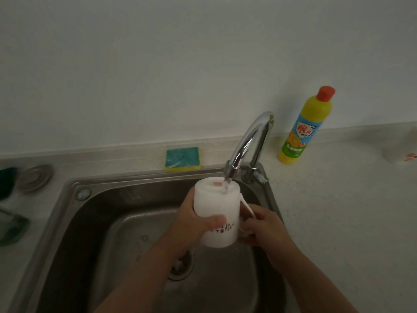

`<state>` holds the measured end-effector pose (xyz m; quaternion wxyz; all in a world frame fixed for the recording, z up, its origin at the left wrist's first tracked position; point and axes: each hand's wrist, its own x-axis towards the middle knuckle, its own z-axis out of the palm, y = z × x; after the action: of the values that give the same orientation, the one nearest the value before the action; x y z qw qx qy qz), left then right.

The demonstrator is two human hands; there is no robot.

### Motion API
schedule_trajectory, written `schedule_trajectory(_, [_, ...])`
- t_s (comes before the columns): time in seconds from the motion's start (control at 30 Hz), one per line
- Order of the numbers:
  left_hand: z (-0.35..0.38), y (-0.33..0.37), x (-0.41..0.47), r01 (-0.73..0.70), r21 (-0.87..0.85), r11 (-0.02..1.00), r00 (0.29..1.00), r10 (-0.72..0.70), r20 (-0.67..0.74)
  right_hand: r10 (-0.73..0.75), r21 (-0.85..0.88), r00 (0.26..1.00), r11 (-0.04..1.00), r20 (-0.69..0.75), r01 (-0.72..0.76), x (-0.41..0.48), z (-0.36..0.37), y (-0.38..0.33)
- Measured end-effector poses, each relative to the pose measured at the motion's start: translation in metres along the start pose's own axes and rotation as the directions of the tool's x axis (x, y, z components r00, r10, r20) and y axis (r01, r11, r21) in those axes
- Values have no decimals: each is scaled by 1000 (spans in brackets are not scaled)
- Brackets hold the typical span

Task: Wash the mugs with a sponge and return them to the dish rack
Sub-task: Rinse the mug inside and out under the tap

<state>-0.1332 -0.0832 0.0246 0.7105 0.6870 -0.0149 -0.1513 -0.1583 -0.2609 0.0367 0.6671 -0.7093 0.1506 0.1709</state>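
Over the sink (94, 213) I see the white mug (217, 206) under the tap (246, 143), water striking its base. Its long axis is near upright, with the base tipped toward 12 o'clock and the mouth down toward 6, hidden from me. The left hand (194, 222) wraps its body. The right hand (264, 227) curls on the handle at 3 o'clock, half covering it. At 9 o'clock, dark blurred shapes are cut off.

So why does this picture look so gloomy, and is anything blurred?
Head view: dim and underexposed, the white mug brightest, a glint along the faucet; the green items at the left edge are smeared, the mug's printing too soft to read.
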Motion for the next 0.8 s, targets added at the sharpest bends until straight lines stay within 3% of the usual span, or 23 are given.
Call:
schedule_trajectory(0.13, [1, 6, 6, -184, 249, 951, 980, 157, 124, 93, 139, 996, 986, 6, -93, 18, 1, 3])
schedule_trajectory(0.2, [0, 4, 11, -232, 319, 919, 967, 184, 175, 64, 165, 997, 985, -36, -57, 24, 7, 8])
schedule_trajectory(0.33, [10, 12, 7, -189, 149, 971, 976, 169, 138, -67, 174, 971, 979, -231, 109, 25, 21, 17])
schedule_trajectory(0.4, [20, 15, 9, -14, 44, 999, 999, 16, -47, -108, 146, 944, 976, -312, 160, 25, 26, 20])
schedule_trajectory(0.47, [20, 18, 8, 193, -90, 977, 968, -205, -143, -144, 86, 917, 978, -372, 188, 27, 32, 24])
schedule_trajectory(0.53, [17, 25, 11, 408, -218, 886, 895, -436, -95, -175, 34, 884, 977, -433, 210, 29, 35, 29])
schedule_trajectory(0.6, [20, 38, 18, 601, -281, 748, 778, -628, -7, -266, -11, 834, 954, -484, 298, 32, 33, 33])
schedule_trajectory(0.73, [7, 39, 18, 689, -433, 581, 717, -633, 292, -662, -334, 651, 750, -372, 571, 35, 21, 24])
schedule_trajectory(0.8, [7, 36, 18, 703, -541, 462, 687, -637, 349, -735, -457, 627, 665, -260, 591, 40, 17, 19])
